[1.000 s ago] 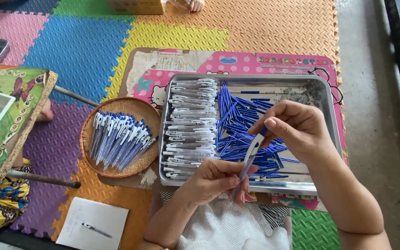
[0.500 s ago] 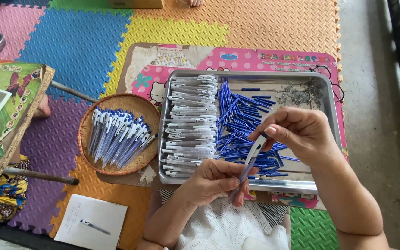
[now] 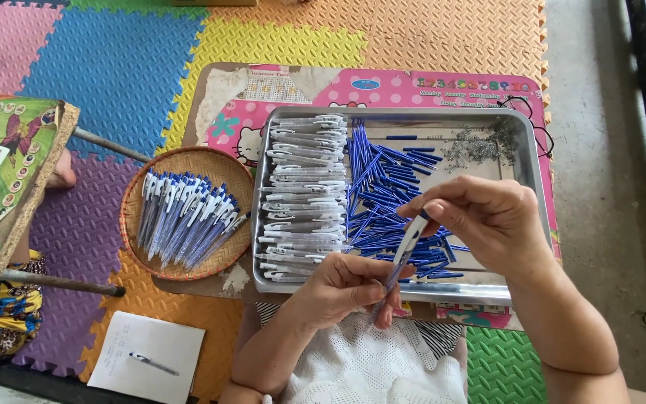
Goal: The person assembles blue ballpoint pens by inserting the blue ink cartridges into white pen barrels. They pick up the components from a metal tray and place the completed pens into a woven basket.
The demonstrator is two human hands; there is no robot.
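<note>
My left hand (image 3: 349,288) grips the lower part of a clear pen barrel (image 3: 401,254) held at a slant over the near rim of a metal tray (image 3: 532,179). My right hand (image 3: 487,221) pinches the barrel's blue top end between thumb and fingertips. The tray holds a stack of clear pen barrels (image 3: 304,194) on its left side, a heap of blue refills (image 3: 383,202) in the middle and a scatter of small metal springs (image 3: 480,146) at the far right corner.
A round woven basket (image 3: 140,247) left of the tray holds several finished blue-and-white pens (image 3: 188,217). A pink printed board (image 3: 323,90) lies under the tray on coloured foam mats. A notepad with one pen (image 3: 151,352) lies near left. A framed board on legs (image 3: 9,172) stands at far left.
Both hands stay on the pen over the tray's near rim. The right hand's fingers have shifted slightly at the pen's top end. The view has drifted a little.
</note>
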